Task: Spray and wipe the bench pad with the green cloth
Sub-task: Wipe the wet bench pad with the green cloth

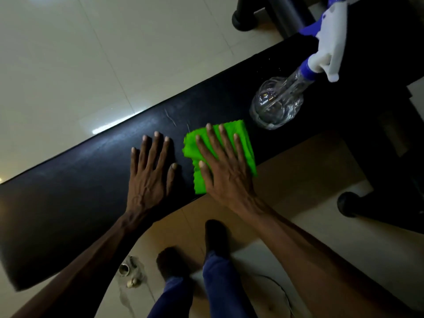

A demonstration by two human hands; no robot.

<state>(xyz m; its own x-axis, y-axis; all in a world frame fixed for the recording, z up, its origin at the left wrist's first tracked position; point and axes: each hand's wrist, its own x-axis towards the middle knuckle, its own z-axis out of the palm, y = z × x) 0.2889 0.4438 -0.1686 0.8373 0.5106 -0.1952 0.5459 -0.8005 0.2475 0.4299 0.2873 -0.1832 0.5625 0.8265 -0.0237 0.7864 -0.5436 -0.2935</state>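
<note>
1. Two bare hands lie flat on the black bench pad (75,180), which runs as a long band from the lower left of the frame up to the upper right.
2. The right hand (226,171), at the centre of the frame, presses palm-down on the folded green cloth (244,143); its grip is wide, fingers spread over the fabric rather than curled around it.
3. The cloth lies on the pad near its lower edge, with one corner reaching that edge.
4. The left hand (150,174) rests just left of the cloth, palm-down on the bare pad, its grip likewise wide and holding nothing.
5. A clear spray bottle (278,104) with a white and blue trigger head stands on the pad up and right of the cloth, near it but apart.
6. Pale floor tiles (91,53) fill the upper left.
7. Two legs in blue trousers (215,276) show at the bottom centre.
</note>
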